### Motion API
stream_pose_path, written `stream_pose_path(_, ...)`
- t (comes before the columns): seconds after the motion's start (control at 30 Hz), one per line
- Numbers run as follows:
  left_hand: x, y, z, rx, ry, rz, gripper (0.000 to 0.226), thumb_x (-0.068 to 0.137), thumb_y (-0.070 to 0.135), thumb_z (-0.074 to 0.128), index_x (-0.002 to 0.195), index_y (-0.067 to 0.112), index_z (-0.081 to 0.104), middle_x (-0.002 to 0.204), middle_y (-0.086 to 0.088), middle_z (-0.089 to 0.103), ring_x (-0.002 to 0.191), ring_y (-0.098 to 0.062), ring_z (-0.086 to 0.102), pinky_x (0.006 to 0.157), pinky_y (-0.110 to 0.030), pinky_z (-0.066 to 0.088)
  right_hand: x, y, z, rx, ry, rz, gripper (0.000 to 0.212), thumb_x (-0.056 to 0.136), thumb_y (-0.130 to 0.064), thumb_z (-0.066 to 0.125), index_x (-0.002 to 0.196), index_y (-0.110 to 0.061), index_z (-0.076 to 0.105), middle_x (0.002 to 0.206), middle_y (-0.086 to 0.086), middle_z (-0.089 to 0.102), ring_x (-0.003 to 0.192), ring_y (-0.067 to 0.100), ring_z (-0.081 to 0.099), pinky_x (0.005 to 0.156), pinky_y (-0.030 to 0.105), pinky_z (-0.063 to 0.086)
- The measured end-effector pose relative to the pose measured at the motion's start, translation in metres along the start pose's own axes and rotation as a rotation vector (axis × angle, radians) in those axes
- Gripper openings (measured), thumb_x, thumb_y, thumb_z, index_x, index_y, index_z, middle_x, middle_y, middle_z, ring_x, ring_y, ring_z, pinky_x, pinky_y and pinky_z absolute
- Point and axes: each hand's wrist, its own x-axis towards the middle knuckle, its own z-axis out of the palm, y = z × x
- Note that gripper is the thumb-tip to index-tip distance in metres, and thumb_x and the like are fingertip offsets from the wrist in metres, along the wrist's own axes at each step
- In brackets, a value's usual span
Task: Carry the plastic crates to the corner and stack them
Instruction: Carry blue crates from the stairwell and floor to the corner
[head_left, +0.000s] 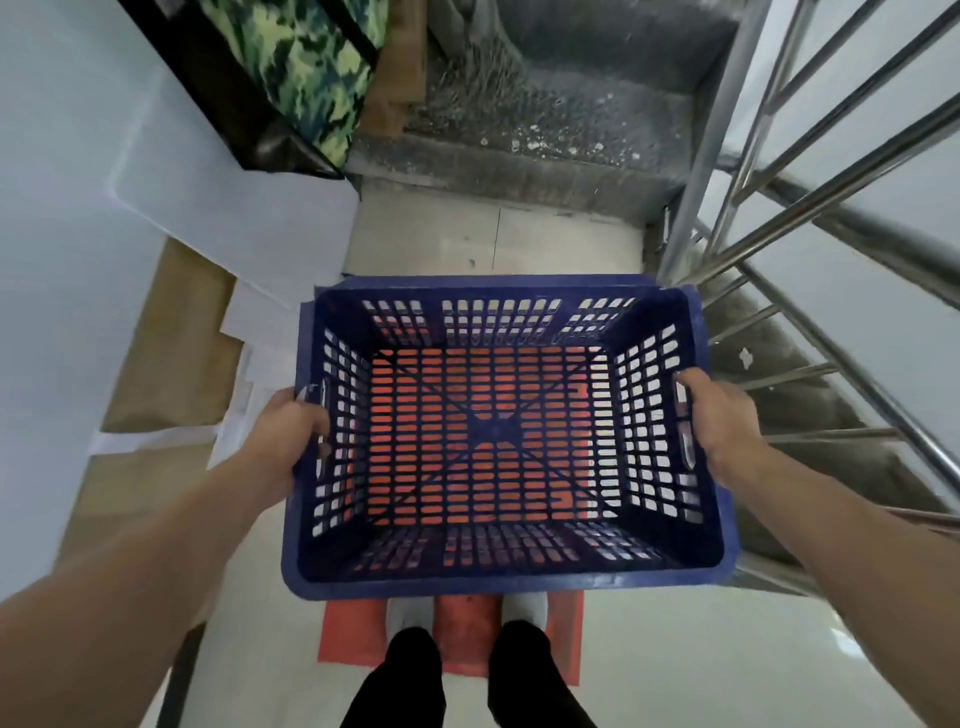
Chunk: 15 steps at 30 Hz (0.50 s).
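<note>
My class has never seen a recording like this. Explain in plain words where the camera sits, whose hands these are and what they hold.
There is no machine: one camera, worn on a person's head, looks down at their bare hands. The left hand and right hand grip the side handles of an empty blue plastic crate. Through its slotted bottom shows what looks like a red mat on the floor. Ahead are concrete steps; on the right, a metal railing.

Crate (706, 551): dark blue, with a slotted grid pattern on walls and base.
Mat (353, 639): orange-red, showing through the slots.
Bag (301, 67): green, black and cream camouflage.
Stairs (545, 130): speckled grey.
Railing (831, 218): silver.
Floor (727, 665): pale cream.
Trousers (395, 686): black.
</note>
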Motion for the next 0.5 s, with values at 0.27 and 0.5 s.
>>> stream_pose_path(0.27,-0.157,0.077,-0.049,-0.011,-0.029,0.125,0.043,0.076,-0.006,0.045,0.115,0.010,0.052,0.088,-0.016,0.055,0.060,-0.028,0.054,0.052,-0.035,0.050,-0.129,-0.097,-0.109,-0.164,0.147,-0.202,0.057,0.074,-0.067,0.053,0.088,-0.015,0.071,0.084,0.007,0.075,0.076,0.033,0.071,0.073,0.041,0.057)
stream_pose_path(0.5,-0.243,0.113,-0.040,-0.037,0.046,0.241,0.039,0.072,-0.006,0.044,0.108,0.008,0.052,0.070,-0.014,0.048,0.046,-0.024,0.043,0.047,-0.033,0.041,-0.155,-0.149,-0.177,-0.260,0.121,-0.367,0.060,0.081,-0.068,0.047,0.087,-0.013,0.072,0.079,0.007,0.075,0.072,0.033,0.071,0.071,0.039,0.055)
